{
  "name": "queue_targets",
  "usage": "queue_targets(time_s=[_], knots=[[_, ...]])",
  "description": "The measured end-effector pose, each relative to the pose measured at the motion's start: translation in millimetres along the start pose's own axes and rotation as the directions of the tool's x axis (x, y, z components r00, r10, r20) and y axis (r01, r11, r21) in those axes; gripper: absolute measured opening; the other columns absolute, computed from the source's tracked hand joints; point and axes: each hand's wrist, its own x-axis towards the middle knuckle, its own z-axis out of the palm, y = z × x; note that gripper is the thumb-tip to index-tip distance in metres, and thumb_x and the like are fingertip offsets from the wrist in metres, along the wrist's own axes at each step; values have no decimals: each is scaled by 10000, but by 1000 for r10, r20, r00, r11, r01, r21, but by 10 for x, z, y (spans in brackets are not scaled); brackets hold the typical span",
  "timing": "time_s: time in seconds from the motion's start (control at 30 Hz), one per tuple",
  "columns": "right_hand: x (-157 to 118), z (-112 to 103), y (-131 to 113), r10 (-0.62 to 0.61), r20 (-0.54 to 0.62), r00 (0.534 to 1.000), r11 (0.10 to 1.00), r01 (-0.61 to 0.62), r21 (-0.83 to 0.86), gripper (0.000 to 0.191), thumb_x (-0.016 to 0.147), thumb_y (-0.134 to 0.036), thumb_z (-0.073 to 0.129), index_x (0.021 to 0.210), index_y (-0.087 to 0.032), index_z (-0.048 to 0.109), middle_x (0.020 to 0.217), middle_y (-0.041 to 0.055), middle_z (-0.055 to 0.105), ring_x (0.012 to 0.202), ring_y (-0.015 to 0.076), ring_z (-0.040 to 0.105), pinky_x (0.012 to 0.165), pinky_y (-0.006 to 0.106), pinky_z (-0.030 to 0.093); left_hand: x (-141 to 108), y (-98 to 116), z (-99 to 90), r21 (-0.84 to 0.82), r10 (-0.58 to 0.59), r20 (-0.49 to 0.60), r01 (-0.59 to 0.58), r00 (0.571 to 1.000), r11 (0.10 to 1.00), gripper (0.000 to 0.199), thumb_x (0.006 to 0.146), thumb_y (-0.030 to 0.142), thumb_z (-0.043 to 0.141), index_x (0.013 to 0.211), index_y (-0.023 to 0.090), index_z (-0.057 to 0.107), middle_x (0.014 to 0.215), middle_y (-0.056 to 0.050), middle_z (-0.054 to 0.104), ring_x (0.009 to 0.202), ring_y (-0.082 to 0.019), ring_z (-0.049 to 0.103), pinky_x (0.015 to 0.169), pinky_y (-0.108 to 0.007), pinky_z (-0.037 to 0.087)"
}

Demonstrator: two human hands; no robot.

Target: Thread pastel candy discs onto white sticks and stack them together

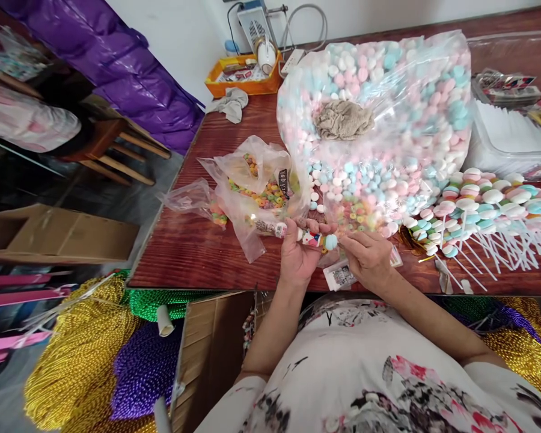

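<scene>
And here's the left hand, palm up, fingers curled around a candy row, its printed middle showing between them. The row lies across both hands, just above the table, a pale blue piece at its right end. Right beside that piece, the right hand has thumb and fingers pressed together; what they pinch is too hidden to tell.

Just left of the grip, an open bag of colourful rings! Beyond the grip and a little right, the big bag of pastel candies, a crumpled brown cloth on top. Near, below the hands, a small printed packet lies flat. Well off to the right, candy sticks pile up, white stems toward the near edge.
</scene>
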Motion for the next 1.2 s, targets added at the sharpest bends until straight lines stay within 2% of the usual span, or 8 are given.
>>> queue_targets(time_s=[0.13, 0.43, 0.63, 0.77, 0.97, 1.07, 1.13, 1.2], knots=[[-2, 6, -50, -82, -71, 994, 994, 76, -80, 171, 881, -96, 539, 858, -201, 671, 685, 22, 646, 677, 162, 525, 646, 313, 316, 9, -61, 20, -69, -24, -41, 21, 999, 997, 443, 941, 525, 539, 682, 168, 577, 657, 22, 580, 677, -127, 652, 887, -387, 585], [-75, 120, -90, -127, -18, 992, 988, 124, -88, 167, 883, -125, 526, 812, -205, 655, 669, 13, 646, 646, 146, 504, 648, 324, 283, 108, -95, -84, -124, -33, -140, 15, 990, 992, 525, 970, 565, 446, 654, 154, 530, 608, 30, 545, 616, -96, 612, 826, -309, 583], [-18, 106, -72, 10, 125, 992, 1000, -10, -6, 203, 893, -117, 480, 839, -177, 666, 679, 27, 652, 622, 142, 533, 618, 293, 318, -42, -228, -32, 56, 28, -15, -27, 1000, 998, 536, 878, 661, 526, 651, 175, 524, 619, 30, 545, 620, -104, 599, 838, -310, 575], [-20, 141, -124, 111, 219, 969, 971, -153, 183, 241, 950, -182, 444, 887, -166, 677, 727, 42, 689, 622, 139, 553, 609, 268, 353, -91, -312, 18, 89, 57, 41, -60, 998, 994, 481, 828, 643, 618, 701, 189, 524, 636, 47, 547, 671, -119, 639, 865, -318, 564], [3, 146, -34, 326, 355, 876, 674, -479, 563, 250, 943, -298, 511, 796, -187, 680, 599, -31, 584, 550, 115, 498, 563, 235, 389, -144, -285, -53, 210, 5, 76, -21, 997, 977, 463, 763, 641, 697, 915, 210, 625, 943, -47, 708, 955, -197, 685, 885, -331, 551], [47, 3, 162, 316, 316, 895, 736, -441, 513, 202, 930, -264, 538, 909, -204, 729, 703, -9, 681, 616, 128, 575, 602, 243, 407, -365, -58, -138, 547, -20, 140, -60, 990, 835, 402, 717, 431, 823, 1033, 217, 696, 1045, -74, 717, 960, -214, 676, 876, -323, 549], [87, -128, 297, 284, 250, 926, 856, -362, 369, 199, 928, -265, 555, 898, -209, 743, 731, 9, 709, 631, 133, 593, 604, 252, 389, -524, 163, -130, 778, 56, 178, -176, 982, 603, 302, 698, 277, 844, 977, 213, 748, 960, -73, 726, 912, -225, 664, 908, -336, 530], [135, -253, 380, 181, 196, 964, 956, -219, 194, 223, 939, -272, 544, 861, -206, 743, 695, 20, 693, 618, 134, 573, 596, 270, 353, -598, 376, -33, 846, 172, 268, -317, 948, 429, 257, 662, 205, 854, 905, 218, 769, 968, -87, 727, 989, -268, 644, 1020, -377, 469]])
